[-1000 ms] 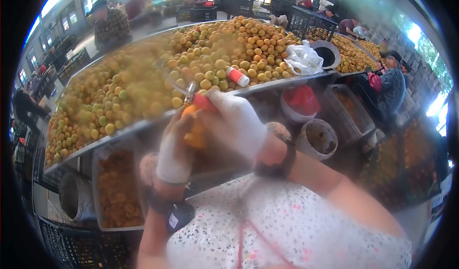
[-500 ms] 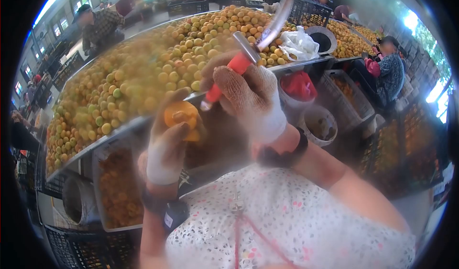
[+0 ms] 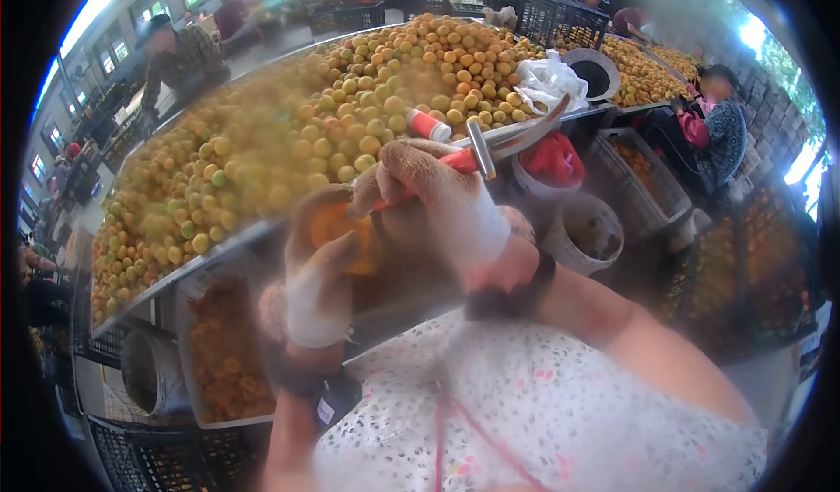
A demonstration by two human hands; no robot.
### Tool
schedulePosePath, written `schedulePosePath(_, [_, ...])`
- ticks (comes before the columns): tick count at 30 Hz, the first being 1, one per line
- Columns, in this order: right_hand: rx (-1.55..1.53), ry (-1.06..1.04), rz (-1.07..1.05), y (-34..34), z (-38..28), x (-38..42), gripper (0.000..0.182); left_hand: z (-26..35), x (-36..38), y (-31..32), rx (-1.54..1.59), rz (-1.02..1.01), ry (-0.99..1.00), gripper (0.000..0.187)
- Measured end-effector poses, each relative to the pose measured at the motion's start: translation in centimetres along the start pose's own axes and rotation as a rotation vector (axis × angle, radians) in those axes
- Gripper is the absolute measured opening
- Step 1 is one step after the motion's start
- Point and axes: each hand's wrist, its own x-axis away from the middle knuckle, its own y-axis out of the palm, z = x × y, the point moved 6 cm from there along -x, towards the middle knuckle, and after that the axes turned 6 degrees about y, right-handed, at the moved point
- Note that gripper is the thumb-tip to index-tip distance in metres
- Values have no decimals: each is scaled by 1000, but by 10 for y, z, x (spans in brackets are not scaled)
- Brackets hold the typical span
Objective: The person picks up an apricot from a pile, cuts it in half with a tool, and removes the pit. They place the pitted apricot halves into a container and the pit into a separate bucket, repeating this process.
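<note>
My left hand (image 3: 317, 269), in a white and brown work glove, grips an orange apricot (image 3: 337, 221), partly hidden by the fingers. My right hand (image 3: 451, 196), gloved alike, is wrapped round the red handle of a curved knife (image 3: 462, 161). A short metal bar crosses the tool where handle meets blade, and the blade points away to the upper right. The handle's inner end is close to the apricot; contact is hard to make out. Beyond both hands lies a big heap of yellow-orange and greenish apricots (image 3: 367, 90) on a metal-edged table.
A red cylinder with whitish ends (image 3: 429, 125) rests on the heap's near edge. Below the table stand a bin of orange pieces (image 3: 229, 361) and a white bucket (image 3: 584, 234). A white plastic bag (image 3: 551, 81) lies at right. Other people work around the room.
My right hand has turned and lowered the curved knife, from blade up to blade slanting right, bringing the handle's inner end near the apricot. The red cylinder now shows on the heap.
</note>
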Motion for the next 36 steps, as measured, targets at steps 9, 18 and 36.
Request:
schedulePosePath(9, [-39, -111, 43, 5, 0, 11, 32, 11, 2, 18, -42, 52, -31, 51])
schedulePosePath(18, [354, -179, -9, -18, 3, 11, 17, -4, -5, 9, 21, -228, -189, 54])
schedulePosePath(36, [-735, 517, 625, -95, 128, -39, 24, -78, -89, 0, -1114, -352, 350, 40])
